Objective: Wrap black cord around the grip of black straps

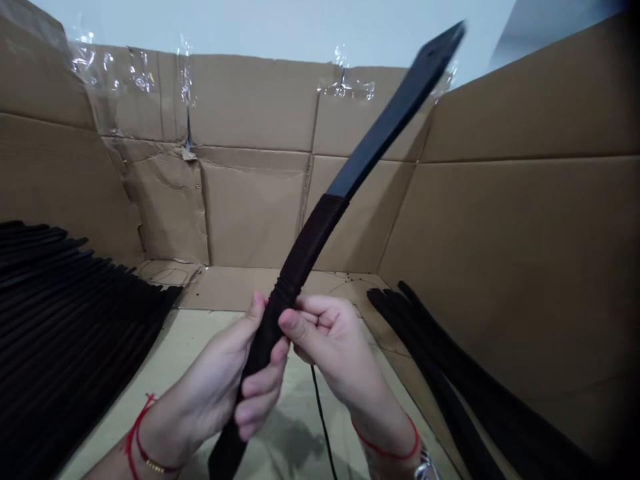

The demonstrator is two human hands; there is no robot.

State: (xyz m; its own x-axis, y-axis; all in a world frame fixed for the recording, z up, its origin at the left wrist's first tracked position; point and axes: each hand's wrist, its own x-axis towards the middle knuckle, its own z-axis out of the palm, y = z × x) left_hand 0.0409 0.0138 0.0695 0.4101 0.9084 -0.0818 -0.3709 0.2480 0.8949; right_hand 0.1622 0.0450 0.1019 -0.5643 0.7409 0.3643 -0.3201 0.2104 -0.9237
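Observation:
A long, curved black stick (pixel 380 133) points up and to the right, its middle stretch wrapped in dark cord (pixel 310 247). My left hand (pixel 225 387) is closed round its lower part. My right hand (pixel 330 347) pinches the wrapped part just above, thumb pressed on the cord. A thin black cord end (pixel 320 413) hangs down beneath my hands. Red strings circle both wrists.
Cardboard walls (pixel 525 233) patched with clear tape surround the work spot on three sides. A big stack of black sticks (pixel 65 320) lies at the left. A few more black sticks (pixel 450 373) lie along the right wall. The floor is cardboard (pixel 200 347).

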